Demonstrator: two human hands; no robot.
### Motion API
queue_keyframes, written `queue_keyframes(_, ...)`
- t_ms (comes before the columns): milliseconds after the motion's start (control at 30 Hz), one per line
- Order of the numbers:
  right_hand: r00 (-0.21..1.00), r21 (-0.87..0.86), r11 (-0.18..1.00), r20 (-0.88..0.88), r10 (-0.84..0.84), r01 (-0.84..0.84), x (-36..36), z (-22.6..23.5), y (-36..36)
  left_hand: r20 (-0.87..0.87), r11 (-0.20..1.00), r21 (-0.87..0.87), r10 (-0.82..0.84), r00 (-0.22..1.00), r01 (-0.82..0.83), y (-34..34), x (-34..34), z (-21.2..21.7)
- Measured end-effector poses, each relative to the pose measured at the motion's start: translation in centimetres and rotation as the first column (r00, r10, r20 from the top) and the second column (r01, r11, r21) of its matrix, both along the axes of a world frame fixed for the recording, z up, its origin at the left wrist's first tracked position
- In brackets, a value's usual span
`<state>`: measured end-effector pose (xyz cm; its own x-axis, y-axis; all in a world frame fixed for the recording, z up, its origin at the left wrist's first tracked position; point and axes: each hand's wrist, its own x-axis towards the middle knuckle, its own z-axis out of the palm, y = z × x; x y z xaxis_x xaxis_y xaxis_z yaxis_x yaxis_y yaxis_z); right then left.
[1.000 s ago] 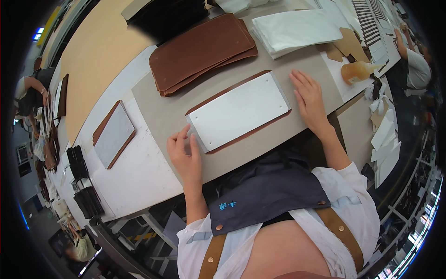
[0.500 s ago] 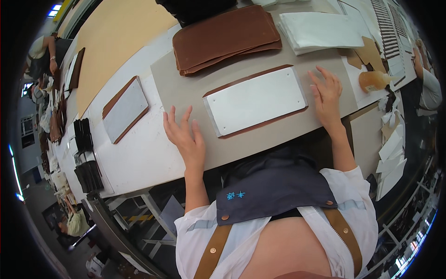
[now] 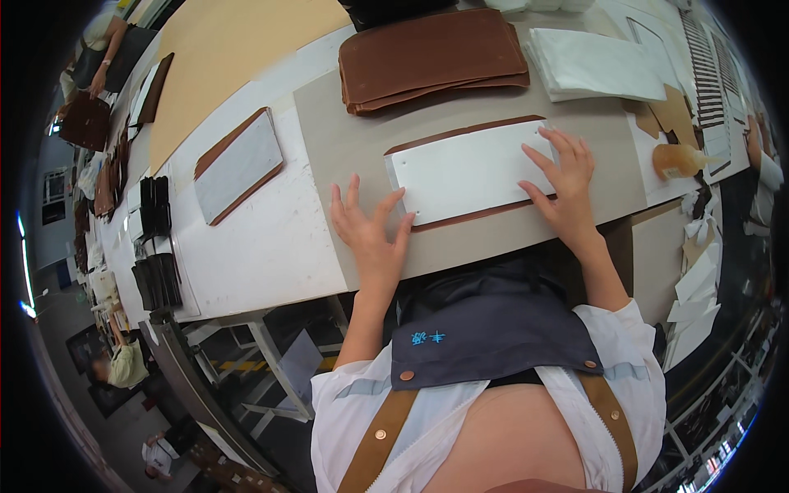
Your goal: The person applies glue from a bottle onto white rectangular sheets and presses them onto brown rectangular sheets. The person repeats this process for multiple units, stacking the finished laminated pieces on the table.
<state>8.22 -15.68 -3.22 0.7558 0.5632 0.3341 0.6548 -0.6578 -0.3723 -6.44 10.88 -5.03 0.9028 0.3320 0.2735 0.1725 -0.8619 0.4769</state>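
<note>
Looking down from the head camera, a white panel [image 3: 470, 172] is seen lying flat on a brown leather piece [image 3: 485, 215] whose edge shows along the panel's top and bottom sides; both rest on a grey mat [image 3: 345, 140] on the table [image 3: 263, 246], right in front of the person. The left hand [image 3: 371, 234] is laid flat on the mat with fingers spread, its thumb touching the panel's lower left corner; nothing is gripped by it. The right hand [image 3: 563, 185] is pressed open on the panel's right end, fingers splayed across the white surface and the heel of the hand over the brown edge; nothing is clasped here either.

A stack of brown leather [image 3: 431, 56] is set at the far edge of the mat, beyond the panel. A folded white stack [image 3: 592, 64] is placed just to its right. A second panel [image 3: 240, 164], grey on brown, is lying tilted on the white tabletop, well to the left of the left hand. Black strips [image 3: 156, 246] are stacked near the table's left edge. A tan sheet [image 3: 230, 49] is spread over the far left of the table. An amber bottle [image 3: 680, 160] is lying on its side to the right of the mat. Another person [image 3: 103, 37] is seen at the far upper left
</note>
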Motion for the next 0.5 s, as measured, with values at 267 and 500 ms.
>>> queue_keyframes(267, 0.975, 0.037, 0.976, -0.052, 0.216, -0.214, -2.0, 0.5, 2.0, 0.017, 1.000, -0.004, 0.006, 1.000, -0.006, -0.1, -1.1, -0.7)
queue_keyframes(500, 0.957, 0.058, 0.956, 0.008, 0.288, -0.288, -2.9, -0.9, 3.6, 0.017, 1.000, -0.009, 0.030, 0.999, -0.030, 0.0, -1.3, -1.4)
